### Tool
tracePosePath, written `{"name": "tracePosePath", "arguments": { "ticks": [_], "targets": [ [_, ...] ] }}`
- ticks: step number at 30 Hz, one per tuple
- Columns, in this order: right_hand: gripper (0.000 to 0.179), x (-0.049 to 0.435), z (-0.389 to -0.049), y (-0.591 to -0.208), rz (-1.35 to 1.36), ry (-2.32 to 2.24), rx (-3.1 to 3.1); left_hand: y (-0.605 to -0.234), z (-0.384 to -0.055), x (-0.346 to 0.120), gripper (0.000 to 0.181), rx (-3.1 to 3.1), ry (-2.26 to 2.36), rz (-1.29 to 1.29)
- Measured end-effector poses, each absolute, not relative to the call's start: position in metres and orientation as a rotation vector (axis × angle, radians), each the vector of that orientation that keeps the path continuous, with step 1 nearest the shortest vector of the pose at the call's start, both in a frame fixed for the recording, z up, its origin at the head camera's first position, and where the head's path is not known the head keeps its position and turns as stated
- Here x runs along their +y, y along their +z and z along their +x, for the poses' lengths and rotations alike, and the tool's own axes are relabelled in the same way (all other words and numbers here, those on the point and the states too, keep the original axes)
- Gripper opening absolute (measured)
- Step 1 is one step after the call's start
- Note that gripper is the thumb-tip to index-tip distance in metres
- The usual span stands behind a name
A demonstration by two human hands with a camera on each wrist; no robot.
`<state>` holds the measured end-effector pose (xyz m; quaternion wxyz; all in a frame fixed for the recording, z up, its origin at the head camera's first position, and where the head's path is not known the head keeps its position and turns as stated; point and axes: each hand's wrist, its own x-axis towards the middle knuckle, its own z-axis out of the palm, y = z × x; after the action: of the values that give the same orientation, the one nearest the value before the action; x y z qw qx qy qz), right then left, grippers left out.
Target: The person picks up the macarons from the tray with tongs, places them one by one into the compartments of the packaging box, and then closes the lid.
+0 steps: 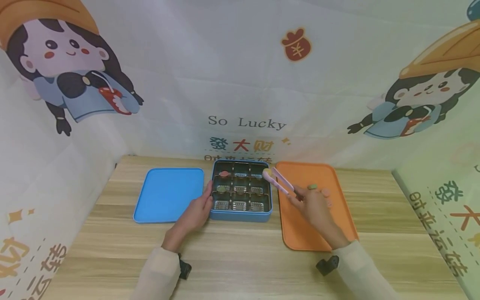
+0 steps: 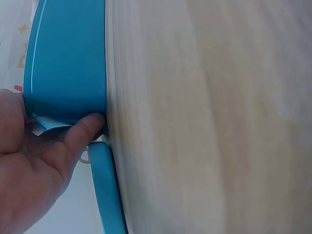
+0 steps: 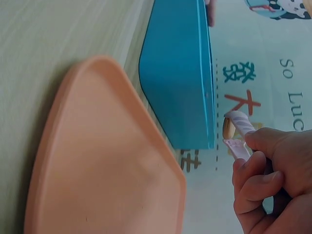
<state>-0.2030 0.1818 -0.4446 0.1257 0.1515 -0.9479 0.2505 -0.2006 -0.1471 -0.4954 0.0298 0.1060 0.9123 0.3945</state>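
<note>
My left hand (image 1: pixel 196 210) rests along the left wall of a blue box (image 1: pixel 240 216), its fingers laid against the side near the corner. Dark compartments divide the inside of the box. A pink candy-shaped piece (image 1: pixel 224 174) lies in the back left compartment, and a greenish round piece (image 1: pixel 221 189) in the one before it. With my right hand (image 1: pixel 313 208) I hold pale pink tongs (image 1: pixel 282 181) over the box's right rim. Between the tong tips is a small tan piece (image 3: pixel 228 128), raised above the rim in the right wrist view.
Beside the box on the right lies an orange tray (image 1: pixel 303 237), bearing a green piece (image 1: pixel 312 186) and pink pieces (image 1: pixel 326 192) partly behind my right hand. A flat blue lid (image 1: pixel 168 193) lies to the left. Behind the wooden table (image 1: pixel 240 266) hangs a printed white cloth (image 1: pixel 180 83).
</note>
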Motion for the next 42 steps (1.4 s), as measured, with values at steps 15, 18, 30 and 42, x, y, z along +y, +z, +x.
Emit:
{"name": "tracePosePath", "arguments": {
  "ticks": [15,18,30,42],
  "targets": [
    [0.026,0.152,-0.19,-0.449,0.579,0.896,-2.788,-0.496,-0.2,-0.148,0.053,2.802,1.224,0.322],
    [0.034,0.145,-0.186,-0.448,0.587,0.884,-2.815,-0.496,-0.2,-0.148,0.053,2.809,1.219,0.331],
    [0.036,0.119,-0.176,-0.449,0.757,0.891,-2.854,-0.495,-0.2,-0.147,0.052,2.833,1.192,0.329],
    [0.035,0.101,-0.172,-0.457,0.815,0.86,-2.859,-0.495,-0.199,-0.148,0.052,2.846,1.201,0.354]
  ]
}}
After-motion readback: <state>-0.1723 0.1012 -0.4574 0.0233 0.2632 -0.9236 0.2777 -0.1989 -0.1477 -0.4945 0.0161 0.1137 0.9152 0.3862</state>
